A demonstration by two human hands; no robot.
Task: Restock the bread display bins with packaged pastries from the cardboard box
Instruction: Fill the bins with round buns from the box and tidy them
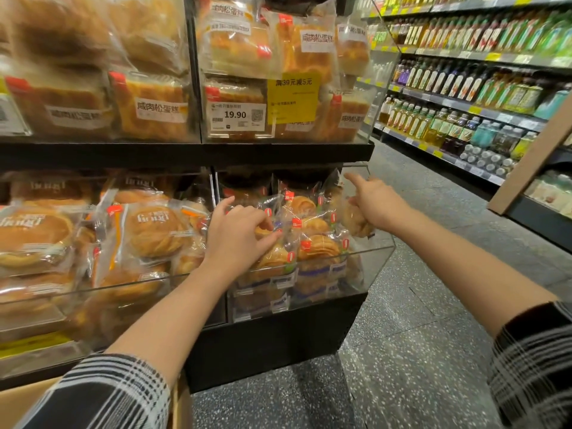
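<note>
The lower right clear bin [376, 258] of the bread display holds several packaged flaky pastries [318, 247]. My left hand [236, 235] reaches over the bin's front wall and rests on the left pastry packs, fingers bent down onto them. My right hand [376, 202] is at the bin's right side, index finger stretched out, the other fingers curled round a packaged pastry [356, 222] beneath the palm. A corner of the cardboard box [18, 404] shows at the bottom left, its inside hidden by my sleeve.
A neighbouring lower bin [102, 289] holds round packaged buns. Upper bins [278, 140] carry packaged cakes and a 19.90 price tag [236, 116]. Shelves of bottled drinks [458, 119] line the aisle at the right. Speckled floor [418, 351] lies between them.
</note>
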